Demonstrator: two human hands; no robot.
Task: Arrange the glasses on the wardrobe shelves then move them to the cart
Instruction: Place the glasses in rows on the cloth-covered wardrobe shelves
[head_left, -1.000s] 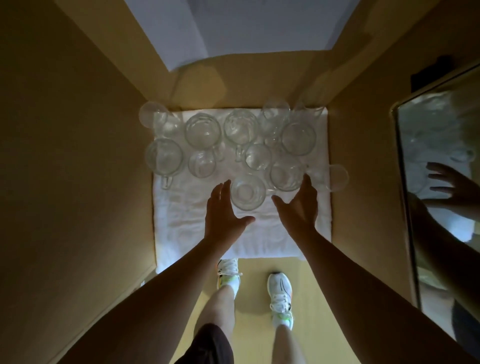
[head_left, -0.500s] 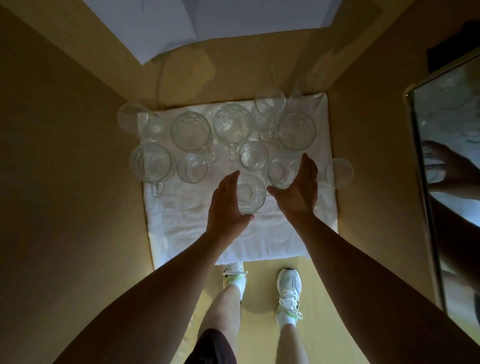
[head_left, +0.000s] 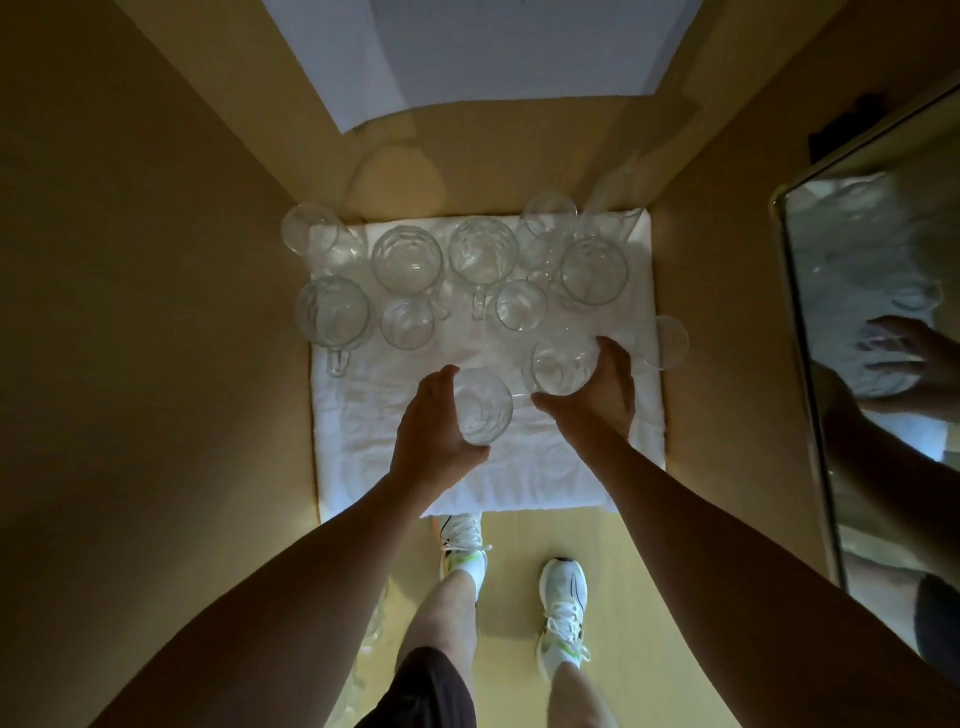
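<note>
Two hands work over the towel (head_left: 395, 467) on the shelf, left hand (head_left: 431, 431) curled round a tumbler (head_left: 483, 408), right hand (head_left: 597, 395) round a glass (head_left: 563, 364), near the other glasses (head_left: 408, 260); likely lifting both cartward, needing steady grips.

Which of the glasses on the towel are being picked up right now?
The two nearest clear glasses: left hand grips one, right hand grips the other.
</note>
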